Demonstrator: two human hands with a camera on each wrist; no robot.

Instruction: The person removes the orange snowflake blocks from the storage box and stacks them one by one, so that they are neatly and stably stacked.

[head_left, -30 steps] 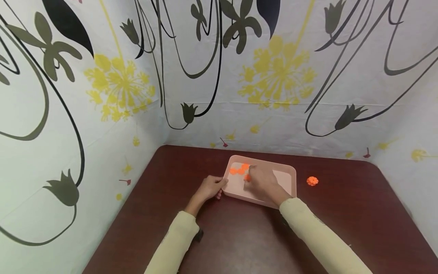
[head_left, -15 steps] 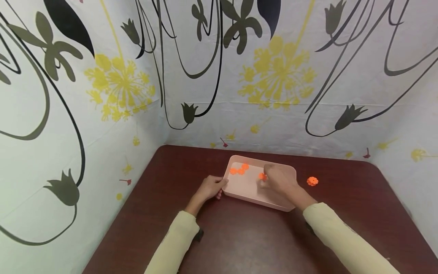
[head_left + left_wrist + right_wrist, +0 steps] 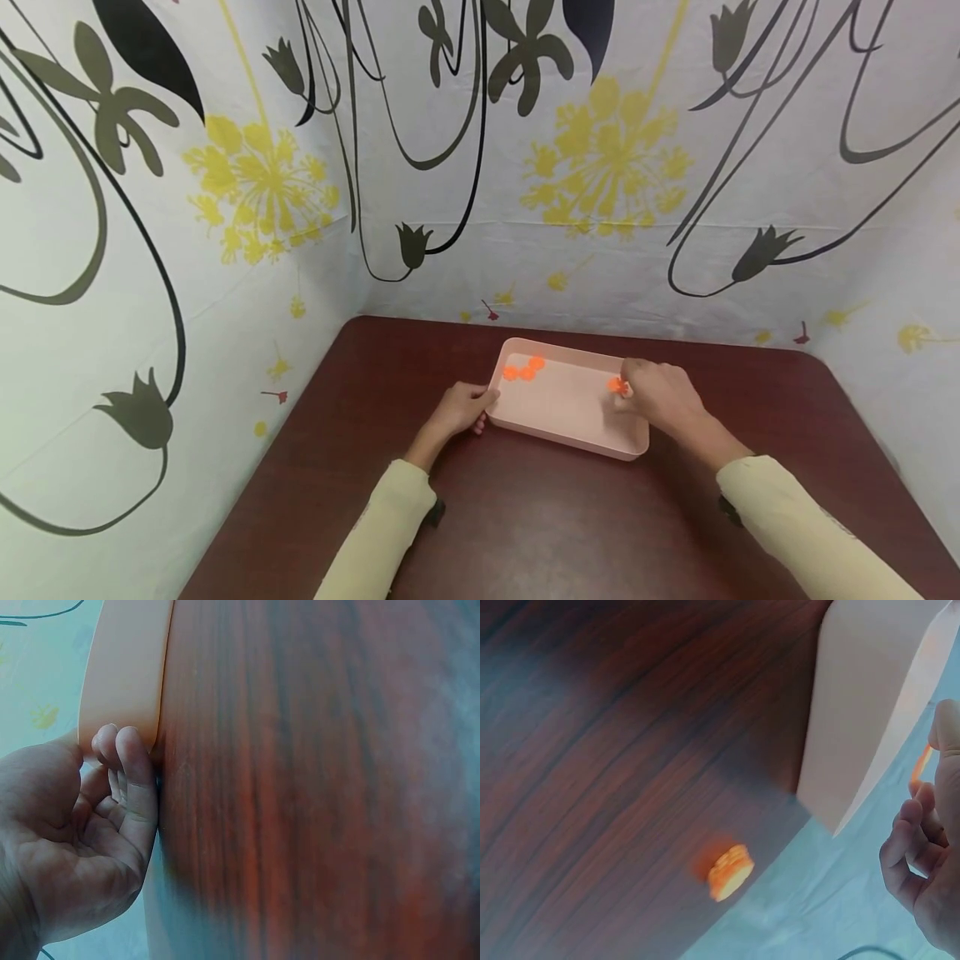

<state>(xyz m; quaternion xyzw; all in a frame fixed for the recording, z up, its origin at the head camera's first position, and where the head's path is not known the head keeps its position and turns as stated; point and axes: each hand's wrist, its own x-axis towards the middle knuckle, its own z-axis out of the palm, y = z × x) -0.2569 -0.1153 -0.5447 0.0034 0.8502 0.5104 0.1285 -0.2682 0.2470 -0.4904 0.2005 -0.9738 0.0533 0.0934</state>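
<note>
A pink rectangular tray [image 3: 558,404] lies on the table. My left hand [image 3: 459,408] grips its left end, fingertips against the tray wall [image 3: 124,675] in the left wrist view. Over the tray's right end, my right hand [image 3: 663,396] pinches a flat orange disc with a notched edge [image 3: 617,385]; in the right wrist view, this disc [image 3: 921,763] shows edge-on between thumb and fingers. Several similar orange discs [image 3: 528,373] lie in the tray's far left corner.
In the right wrist view a small pile of orange discs [image 3: 731,871] sits on the table beyond the tray's right end; the right hand hides it in the head view. The dark red-brown table [image 3: 525,525] meets patterned cloth [image 3: 465,183] at the back.
My right hand has moved rightward across the tray with the orange disc, from near the other discs to the tray's right end. The left hand and the tray stay put.
</note>
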